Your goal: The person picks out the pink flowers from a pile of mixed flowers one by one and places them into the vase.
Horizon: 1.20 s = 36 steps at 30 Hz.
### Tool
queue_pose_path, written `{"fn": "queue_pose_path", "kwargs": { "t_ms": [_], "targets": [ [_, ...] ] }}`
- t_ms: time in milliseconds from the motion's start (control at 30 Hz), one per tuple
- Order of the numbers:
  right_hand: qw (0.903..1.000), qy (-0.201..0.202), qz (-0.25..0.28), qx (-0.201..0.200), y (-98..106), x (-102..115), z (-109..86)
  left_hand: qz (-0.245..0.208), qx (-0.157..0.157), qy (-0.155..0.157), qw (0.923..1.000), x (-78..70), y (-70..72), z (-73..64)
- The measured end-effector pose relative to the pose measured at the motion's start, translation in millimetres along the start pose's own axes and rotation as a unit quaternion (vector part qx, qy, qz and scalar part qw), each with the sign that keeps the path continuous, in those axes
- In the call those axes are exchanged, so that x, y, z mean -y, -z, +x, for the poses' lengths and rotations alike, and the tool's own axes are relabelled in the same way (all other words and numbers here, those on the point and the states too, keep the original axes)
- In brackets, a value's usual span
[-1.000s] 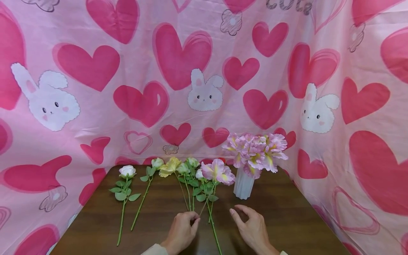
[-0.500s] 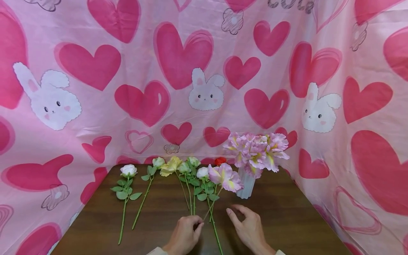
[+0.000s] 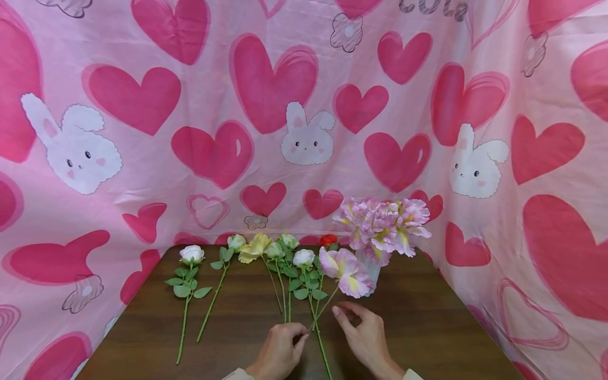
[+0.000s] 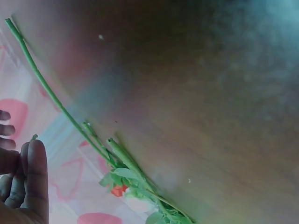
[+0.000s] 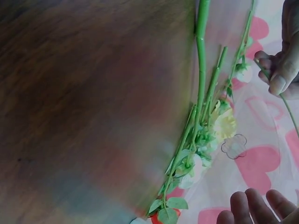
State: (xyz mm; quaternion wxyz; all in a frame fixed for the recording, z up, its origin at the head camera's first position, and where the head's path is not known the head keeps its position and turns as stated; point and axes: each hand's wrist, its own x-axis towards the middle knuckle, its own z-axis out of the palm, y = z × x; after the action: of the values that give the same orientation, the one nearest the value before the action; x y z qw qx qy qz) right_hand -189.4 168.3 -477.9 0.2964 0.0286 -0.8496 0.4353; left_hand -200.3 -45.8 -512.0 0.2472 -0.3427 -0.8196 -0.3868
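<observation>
My left hand (image 3: 280, 348) pinches the lower end of a pink iris stem (image 3: 329, 302) between thumb and fingers. Its broad pink and yellow bloom (image 3: 347, 272) leans to the right, in front of the white vase (image 3: 373, 267). In the right wrist view, the left hand (image 5: 287, 70) grips the thin green stem (image 5: 289, 111). Just right of that stem, my right hand (image 3: 367, 338) hovers with loosely bent fingers and holds nothing. Several pink irises (image 3: 385, 224) fill the vase. A white rose (image 3: 304, 257) lies under the held stem, its long stem pointing towards me.
On the brown table (image 3: 418, 327) lie a yellow flower (image 3: 255, 247), a red rose (image 3: 328, 240) and several pale roses. One white rose (image 3: 192, 254) lies apart at the left. A pink cloth (image 3: 204, 95) printed with hearts and rabbits hangs behind.
The pink iris has swung right with my left hand, uncovering the white rose and red rose and covering part of the vase. My right hand has shifted slightly.
</observation>
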Motion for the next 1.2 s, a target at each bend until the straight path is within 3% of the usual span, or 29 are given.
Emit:
{"fn": "queue_pose_path", "kwargs": {
  "t_ms": [333,500,767,1033,1200],
  "targets": [
    [0.9984,-0.002,0.04,-0.04,-2.1,4.8,3.3,0.012,-0.002,-0.044,0.999,-1.5,-4.2,5.8],
    [0.9945,-0.025,0.088,-0.051,-3.0,6.6,2.3,0.024,0.001,-0.061,0.9978,-1.4,-6.6,8.3],
    [0.9805,-0.012,0.188,-0.056,-2.5,9.4,1.5,0.046,-0.008,-0.086,0.9952,1.3,-10.1,12.2],
    [0.9669,-0.014,0.25,-0.048,-0.6,13.2,1.8,0.056,-0.006,-0.081,0.9951,-0.1,-11.2,15.6],
    [0.9648,-0.002,0.26,-0.042,0.3,11.2,2.4,0.058,0.001,-0.074,0.9956,-1.5,-11.8,16.3]
  ]
}}
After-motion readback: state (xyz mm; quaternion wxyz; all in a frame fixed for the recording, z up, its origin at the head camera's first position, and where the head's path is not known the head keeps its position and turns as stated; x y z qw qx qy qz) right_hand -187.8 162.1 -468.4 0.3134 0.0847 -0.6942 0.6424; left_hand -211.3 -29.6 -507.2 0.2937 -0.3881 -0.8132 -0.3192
